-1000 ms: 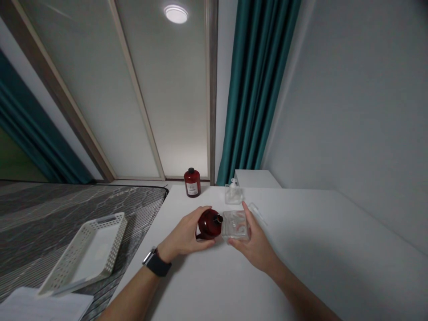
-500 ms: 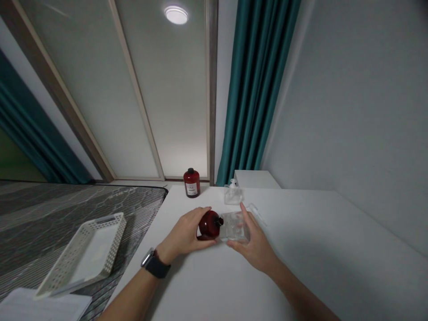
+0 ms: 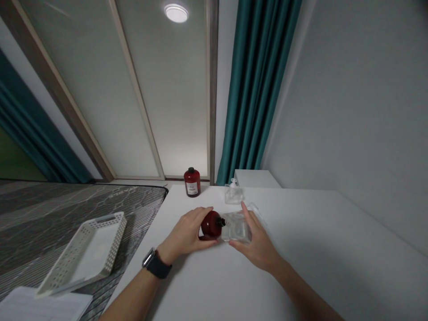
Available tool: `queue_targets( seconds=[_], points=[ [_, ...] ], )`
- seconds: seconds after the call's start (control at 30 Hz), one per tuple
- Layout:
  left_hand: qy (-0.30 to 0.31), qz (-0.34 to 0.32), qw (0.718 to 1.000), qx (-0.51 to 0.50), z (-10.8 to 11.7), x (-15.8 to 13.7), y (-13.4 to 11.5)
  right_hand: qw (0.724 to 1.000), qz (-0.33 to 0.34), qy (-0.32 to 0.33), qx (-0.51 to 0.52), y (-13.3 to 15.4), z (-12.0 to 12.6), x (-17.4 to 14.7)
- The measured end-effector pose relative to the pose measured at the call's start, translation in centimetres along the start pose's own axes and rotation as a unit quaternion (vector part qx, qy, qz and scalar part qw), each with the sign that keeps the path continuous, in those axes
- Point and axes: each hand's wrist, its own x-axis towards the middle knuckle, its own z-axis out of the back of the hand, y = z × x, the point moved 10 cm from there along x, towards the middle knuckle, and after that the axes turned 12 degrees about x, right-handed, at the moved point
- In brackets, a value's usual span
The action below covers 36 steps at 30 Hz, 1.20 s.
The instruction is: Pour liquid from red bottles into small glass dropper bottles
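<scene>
My left hand (image 3: 191,229) is wrapped round a dark red bottle (image 3: 210,224), which is tilted so its black neck (image 3: 220,221) points right. The neck is at the left side of a clear plastic container (image 3: 236,226); whether it touches cannot be made out. Thumb and fingers of my right hand (image 3: 253,238) grip that container from the right, over the white table (image 3: 214,276). Part of the container lies hidden behind the right hand.
Another red bottle (image 3: 191,183) with a black cap and white label stands at the far left of the table. Behind the container is a clear pump bottle (image 3: 233,194) with a white pump. A white perforated basket (image 3: 113,245) and papers (image 3: 47,305) lie to the left.
Both hands, with the red bottle and the clear container, have shifted very slightly to the right. Their grips look the same.
</scene>
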Motion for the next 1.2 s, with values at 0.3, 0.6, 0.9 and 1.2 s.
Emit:
queue_targets(
  seconds=[0.3, 0.6, 0.9, 1.2],
  points=[
    [-0.011, -0.002, 1.000, 0.013, -0.1, 0.0, -0.1, 0.999, 0.026, -0.007, -0.023, 0.7, 0.3, 0.1],
    [-0.066, 0.034, 0.997, -0.034, -0.6, -0.5, 0.6, 0.999, 0.034, -0.025, 0.023, 0.7, 0.6, 0.0],
    [-0.132, 0.169, 0.942, -0.258, -2.6, -1.5, 1.8, 0.988, 0.007, -0.084, 0.129, -0.4, 0.7, -0.4],
    [-0.211, 0.205, 0.891, -0.347, -3.3, -2.5, 2.0, 0.971, 0.010, -0.053, 0.233, -0.3, -1.1, -0.7]
  ],
)
